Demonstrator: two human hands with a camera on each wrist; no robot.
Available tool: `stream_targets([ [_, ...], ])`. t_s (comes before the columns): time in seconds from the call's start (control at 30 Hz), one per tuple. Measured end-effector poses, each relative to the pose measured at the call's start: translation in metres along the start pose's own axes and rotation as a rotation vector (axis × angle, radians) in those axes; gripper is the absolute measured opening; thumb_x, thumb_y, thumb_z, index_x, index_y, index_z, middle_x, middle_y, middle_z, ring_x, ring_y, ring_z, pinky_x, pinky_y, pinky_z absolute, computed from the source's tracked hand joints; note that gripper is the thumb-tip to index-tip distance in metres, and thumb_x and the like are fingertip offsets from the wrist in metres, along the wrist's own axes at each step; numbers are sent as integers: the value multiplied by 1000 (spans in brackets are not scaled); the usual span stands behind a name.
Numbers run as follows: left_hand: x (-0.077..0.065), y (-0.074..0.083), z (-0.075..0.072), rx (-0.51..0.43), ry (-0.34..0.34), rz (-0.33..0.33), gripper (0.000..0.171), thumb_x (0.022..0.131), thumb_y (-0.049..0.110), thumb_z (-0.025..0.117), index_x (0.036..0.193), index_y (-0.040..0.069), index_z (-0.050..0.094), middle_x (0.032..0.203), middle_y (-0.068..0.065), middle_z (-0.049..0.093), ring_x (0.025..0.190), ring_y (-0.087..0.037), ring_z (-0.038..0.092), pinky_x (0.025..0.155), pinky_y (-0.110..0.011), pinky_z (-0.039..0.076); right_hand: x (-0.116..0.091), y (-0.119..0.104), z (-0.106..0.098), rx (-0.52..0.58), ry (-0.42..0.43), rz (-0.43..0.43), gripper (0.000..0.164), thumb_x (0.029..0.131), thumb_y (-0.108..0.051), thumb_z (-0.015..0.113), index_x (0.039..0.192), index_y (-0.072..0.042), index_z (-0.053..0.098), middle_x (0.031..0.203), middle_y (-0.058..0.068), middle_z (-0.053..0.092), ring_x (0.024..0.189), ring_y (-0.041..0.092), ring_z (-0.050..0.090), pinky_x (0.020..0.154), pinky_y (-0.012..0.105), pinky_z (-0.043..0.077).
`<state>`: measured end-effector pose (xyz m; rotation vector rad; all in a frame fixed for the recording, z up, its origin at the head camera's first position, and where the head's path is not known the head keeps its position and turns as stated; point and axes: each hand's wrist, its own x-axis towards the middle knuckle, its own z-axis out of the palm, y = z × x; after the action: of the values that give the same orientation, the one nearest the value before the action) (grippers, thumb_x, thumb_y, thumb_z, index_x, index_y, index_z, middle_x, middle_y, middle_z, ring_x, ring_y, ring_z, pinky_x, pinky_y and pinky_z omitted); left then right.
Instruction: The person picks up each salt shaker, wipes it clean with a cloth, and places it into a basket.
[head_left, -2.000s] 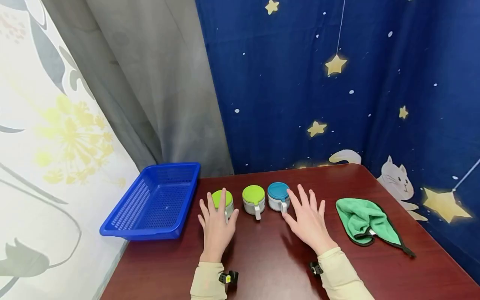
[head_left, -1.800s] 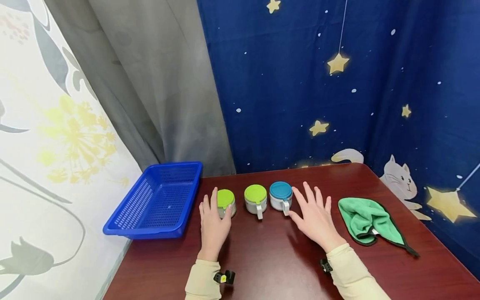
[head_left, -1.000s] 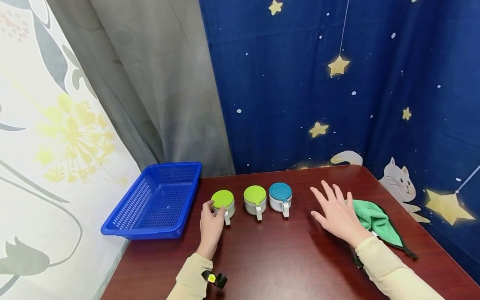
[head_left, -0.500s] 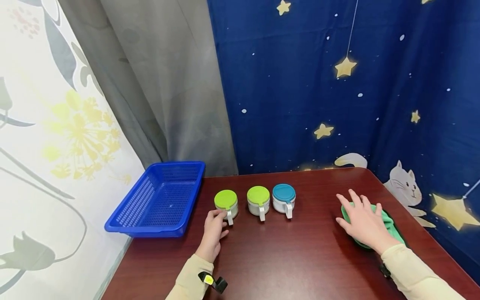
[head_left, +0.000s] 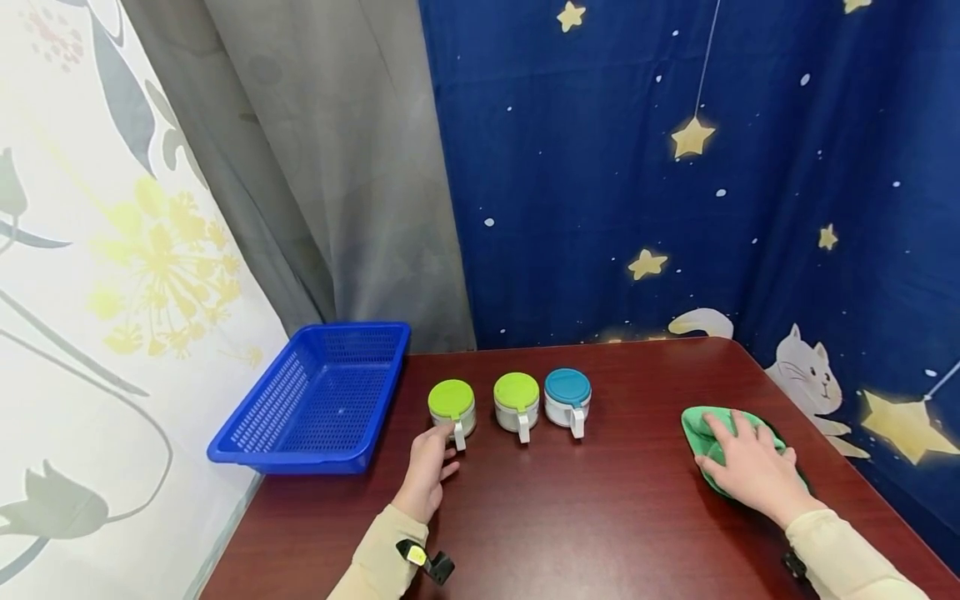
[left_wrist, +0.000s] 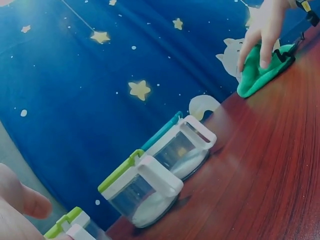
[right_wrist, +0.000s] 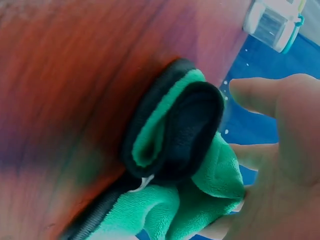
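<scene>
On the table stand three clear lidded jars with white handles. My left hand (head_left: 426,473) is at the handle of the left jar (head_left: 452,408) with the lime lid, fingers curled and pinching it; the exact contact is partly hidden. Beside that jar are a second lime-lidded jar (head_left: 516,400) and a blue-lidded jar (head_left: 567,396), both also in the left wrist view. At the right, my right hand (head_left: 757,468) rests on a crumpled green cloth (head_left: 699,427) with black edging. Its fingers are spread over the cloth (right_wrist: 215,170), and in the right wrist view the thumb stands apart from it.
A blue plastic basket (head_left: 300,457) with perforated sides stands on the left of the dark red wooden table (head_left: 570,517). Grey and blue curtains hang behind the table's far edge. A patterned white panel is on the left.
My right hand has moved right from beside the blue-lidded jar and come down on the cloth. My left hand has gone from over the left jar down to its handle.
</scene>
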<state>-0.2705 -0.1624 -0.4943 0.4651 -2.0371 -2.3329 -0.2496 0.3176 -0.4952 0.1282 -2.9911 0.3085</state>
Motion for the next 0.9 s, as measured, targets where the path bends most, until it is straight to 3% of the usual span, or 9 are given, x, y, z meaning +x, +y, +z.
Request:
stream_targets([
  [0.2, 6, 1, 3, 79, 65, 111, 36, 96, 25, 66, 114, -6, 67, 116, -12, 61, 111, -32, 51, 93, -46, 42, 3, 6, 8, 15, 5, -12, 77, 90, -46, 70, 151, -11, 37, 148, 39, 25, 123, 69, 27, 79, 88, 28],
  [0.4, 8, -7, 6, 216, 180, 218, 28, 84, 20, 82, 87, -2, 65, 97, -12, 60, 93, -27, 53, 75, -33, 44, 5, 12, 16, 35, 4, -30, 77, 91, -42, 70, 151, -10, 36, 147, 41, 24, 121, 71, 27, 77, 85, 35],
  [0.5, 8, -11, 7, 250, 222, 250, 33, 79, 18, 87, 89, -1, 61, 98, -14, 60, 91, -28, 54, 72, -34, 45, 6, 12, 18, 38, 7, -31, 77, 90, -39, 71, 152, -10, 35, 146, 41, 24, 120, 71, 29, 76, 83, 37],
  [0.67, 9, -15, 7, 258, 306, 278, 40, 76, 14, 88, 96, -1, 57, 113, -18, 63, 105, -32, 57, 88, -43, 46, 4, 8, 19, 37, 31, -42, 76, 89, -30, 75, 151, -9, 36, 143, 41, 29, 115, 68, 39, 71, 78, 43],
  [0.77, 11, -15, 7, 262, 361, 314, 38, 75, 10, 88, 93, -1, 57, 120, -19, 65, 110, -33, 59, 93, -46, 46, 3, 6, 19, 33, 72, -66, 78, 86, -26, 78, 150, -7, 36, 138, 40, 34, 107, 65, 48, 67, 74, 46],
  [0.9, 13, -13, 5, 300, 413, 341, 32, 77, 12, 87, 88, 0, 59, 118, -16, 69, 104, -30, 61, 89, -43, 48, 7, 7, 17, 14, 135, -130, 79, 83, -21, 82, 147, -3, 40, 130, 38, 44, 93, 57, 57, 67, 68, 49],
])
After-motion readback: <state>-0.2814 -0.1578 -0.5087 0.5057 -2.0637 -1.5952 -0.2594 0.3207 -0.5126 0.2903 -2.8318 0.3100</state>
